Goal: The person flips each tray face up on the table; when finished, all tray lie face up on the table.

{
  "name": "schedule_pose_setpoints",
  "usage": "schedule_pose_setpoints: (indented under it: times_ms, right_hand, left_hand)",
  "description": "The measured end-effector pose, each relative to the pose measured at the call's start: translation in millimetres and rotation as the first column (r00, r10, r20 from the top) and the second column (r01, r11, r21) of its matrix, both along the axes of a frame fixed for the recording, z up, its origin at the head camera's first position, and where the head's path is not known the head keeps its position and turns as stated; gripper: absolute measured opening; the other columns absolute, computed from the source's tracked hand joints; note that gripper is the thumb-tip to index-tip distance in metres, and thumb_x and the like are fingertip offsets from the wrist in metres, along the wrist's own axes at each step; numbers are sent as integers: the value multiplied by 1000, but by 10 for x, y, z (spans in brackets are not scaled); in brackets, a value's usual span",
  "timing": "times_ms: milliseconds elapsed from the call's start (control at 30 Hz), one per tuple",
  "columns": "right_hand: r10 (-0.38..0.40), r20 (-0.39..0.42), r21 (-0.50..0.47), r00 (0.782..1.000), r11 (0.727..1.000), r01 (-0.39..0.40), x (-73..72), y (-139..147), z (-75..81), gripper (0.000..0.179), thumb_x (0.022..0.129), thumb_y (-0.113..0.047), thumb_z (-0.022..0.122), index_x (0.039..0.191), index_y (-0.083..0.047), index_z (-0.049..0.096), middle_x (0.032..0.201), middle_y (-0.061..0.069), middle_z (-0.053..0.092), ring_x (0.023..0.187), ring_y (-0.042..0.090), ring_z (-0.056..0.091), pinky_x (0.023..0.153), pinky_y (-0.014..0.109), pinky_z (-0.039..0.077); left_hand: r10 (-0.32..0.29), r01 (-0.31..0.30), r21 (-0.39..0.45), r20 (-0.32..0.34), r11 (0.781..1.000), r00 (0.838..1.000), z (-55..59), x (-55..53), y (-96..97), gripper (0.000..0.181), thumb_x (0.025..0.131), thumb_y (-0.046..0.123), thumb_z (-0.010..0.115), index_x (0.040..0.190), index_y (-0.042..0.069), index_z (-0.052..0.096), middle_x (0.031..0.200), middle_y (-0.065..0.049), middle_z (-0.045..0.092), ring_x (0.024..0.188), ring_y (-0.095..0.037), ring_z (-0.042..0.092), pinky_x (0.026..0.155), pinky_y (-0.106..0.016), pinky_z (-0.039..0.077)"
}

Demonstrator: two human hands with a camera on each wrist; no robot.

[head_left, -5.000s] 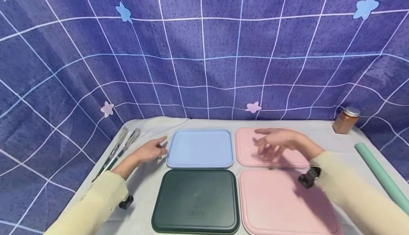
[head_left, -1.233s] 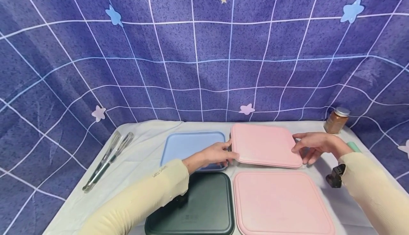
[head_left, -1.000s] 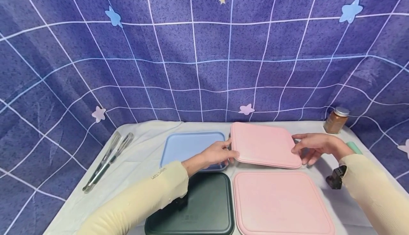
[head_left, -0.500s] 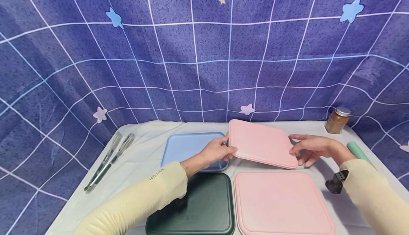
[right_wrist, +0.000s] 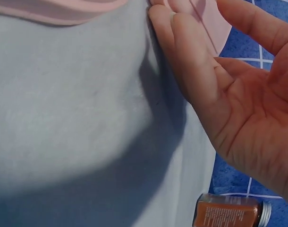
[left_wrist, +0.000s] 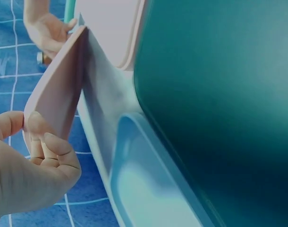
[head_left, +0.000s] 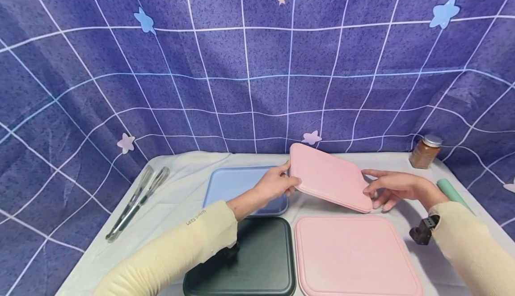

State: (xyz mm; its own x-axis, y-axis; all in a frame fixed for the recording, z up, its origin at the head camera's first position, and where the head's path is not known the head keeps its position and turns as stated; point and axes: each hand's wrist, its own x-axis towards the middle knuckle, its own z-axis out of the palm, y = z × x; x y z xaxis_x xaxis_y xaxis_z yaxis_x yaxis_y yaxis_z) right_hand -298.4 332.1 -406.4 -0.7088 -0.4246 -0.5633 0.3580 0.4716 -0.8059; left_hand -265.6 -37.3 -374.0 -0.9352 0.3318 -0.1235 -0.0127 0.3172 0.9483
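Note:
A flat pink tray [head_left: 327, 177] is held tilted above the cloth, its left end high and its right end low. My left hand [head_left: 277, 183] pinches its left end, thumb on the face towards me and fingers behind. At the lower right end my right hand [head_left: 392, 188] holds the edge between thumb and fingers. In the right wrist view the right hand [right_wrist: 238, 90] has its fingers at the edge of the pink tray [right_wrist: 212, 23]. The left wrist view shows the left hand [left_wrist: 35, 165] gripping the pink tray [left_wrist: 59, 92] edge-on.
A blue tray [head_left: 229, 186] lies under my left forearm. Nearer are a dark green tray [head_left: 265, 260] and a second pink tray [head_left: 356, 255]. Tongs [head_left: 137, 204] lie at left. At right stand a brown-filled jar [head_left: 425, 152] and a green roll [head_left: 452, 193]. A purple grid curtain [head_left: 257, 86] hangs behind.
From lying flat with neither hand gripping it, the pink tray has been taken up by both hands. Over the last second its left end has risen and it tilts more steeply.

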Motion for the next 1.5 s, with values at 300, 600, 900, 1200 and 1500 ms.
schedule_pose_setpoints:
  times_ms: [300,600,900,1200,1500]
  right_hand:
    - [0,9,-34,1000,999,0,20,-12,20,98,97,-21,62,161,-16,-12,96,6,64,76,19,75,66,37,61]
    - [-1,17,-49,1000,999,2,0,-48,-45,96,97,-19,62,161,-16,-10,98,5,65,78,21,76,66,39,61]
    - [0,21,-52,1000,999,1,-3,-83,-32,97,97,-20,61,161,-17,-12,101,7,64,76,19,75,65,38,61]
    - [-2,9,-43,1000,999,2,1,-89,-28,97,97,-21,61,161,-16,-12,103,10,63,75,19,75,64,38,61]
    - [-14,-8,-42,1000,999,14,45,-124,-25,95,97,-22,61,161,-16,-9,99,9,63,74,19,75,64,38,61]
  left_hand:
    - [20,-20,24,-18,1000,1000,57,-4,47,81,88,17,71,157,11,30,67,0,60,60,-11,55,67,-29,51]
    - [46,-43,88,-40,995,998,210,62,127,82,84,12,67,158,12,31,62,0,55,53,-12,48,56,-21,43]
    - [60,-61,-7,-121,998,991,318,83,180,80,85,13,65,158,13,32,58,4,52,50,-15,48,50,-21,36]
    - [65,-80,-80,-171,994,983,398,104,222,78,84,14,68,156,14,38,59,5,52,49,-8,48,48,-21,36]
    - [74,-101,-123,-205,987,976,439,119,251,78,82,14,66,154,6,38,57,6,51,48,-8,45,46,-22,33]
